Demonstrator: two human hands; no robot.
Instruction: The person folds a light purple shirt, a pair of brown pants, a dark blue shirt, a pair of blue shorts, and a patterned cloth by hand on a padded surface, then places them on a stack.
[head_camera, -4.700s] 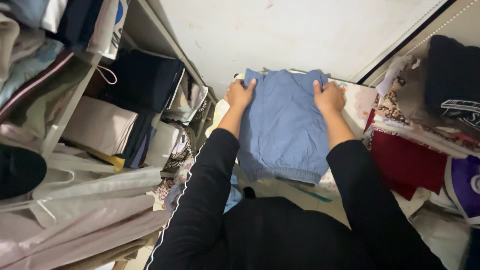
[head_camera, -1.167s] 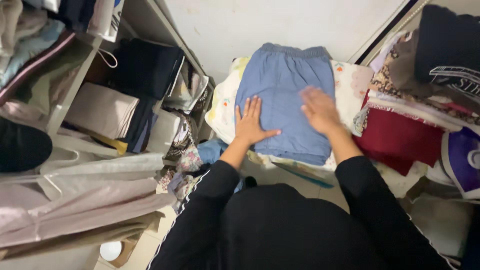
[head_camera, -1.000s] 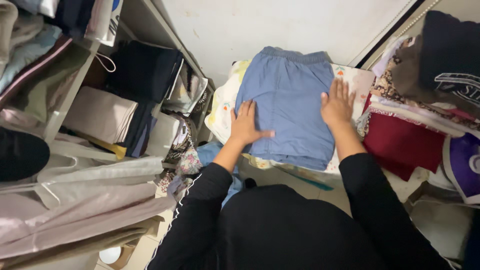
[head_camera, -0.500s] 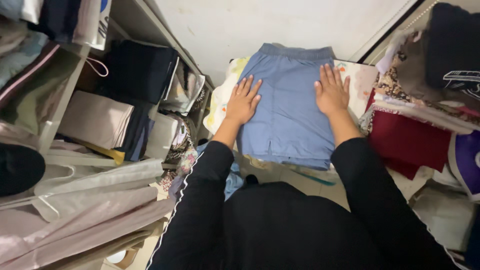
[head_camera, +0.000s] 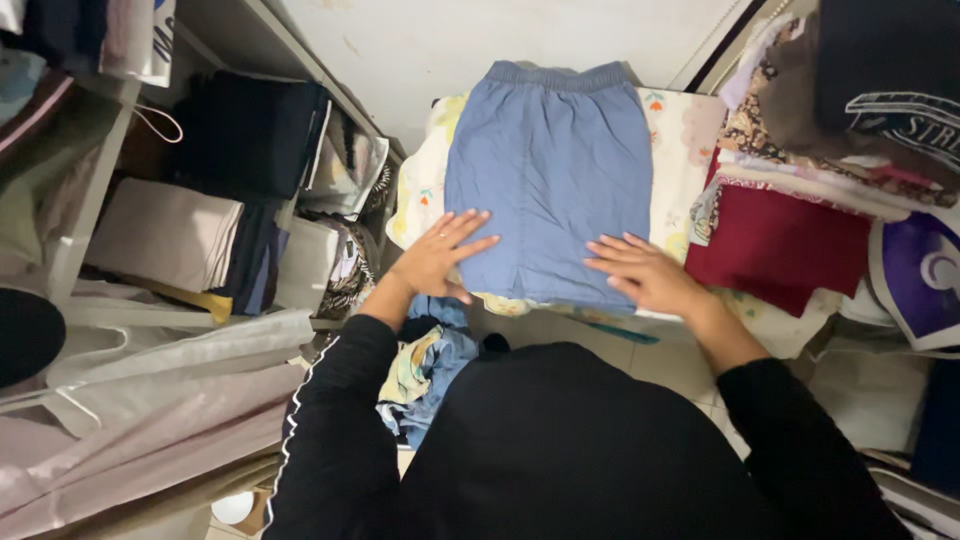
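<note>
Head view, looking down. Blue shorts (head_camera: 548, 180) lie flat, waistband at the far end against the pale wall (head_camera: 500, 40), hem toward me, spread on top of a floral cloth (head_camera: 420, 195) that shows past both side edges. My left hand (head_camera: 440, 255) rests palm down on the near left corner of the shorts, fingers (head_camera: 468, 228) spread and straight, tips pointing right and far over the blue fabric; heel of the hand lies off the cloth edge. My right hand (head_camera: 650, 275) rests palm down at the near right corner, fingers (head_camera: 610, 250) extended and slightly apart, pointing left across the hem. Neither hand grips anything: both are flat and open, pressing on fabric only. The bulk of the shorts lies far of my fingertips, between the two hands and beyond. Right of the shorts, touching the floral cloth: a dark red folded garment (head_camera: 780, 245), with a stack of patterned and dark clothes (head_camera: 840, 110) on it. Left: shelves (head_camera: 250, 40) with folded dark and beige items (head_camera: 165, 235). Near, below my left forearm: a crumpled heap of blue and yellow cloth (head_camera: 430, 370).
</note>
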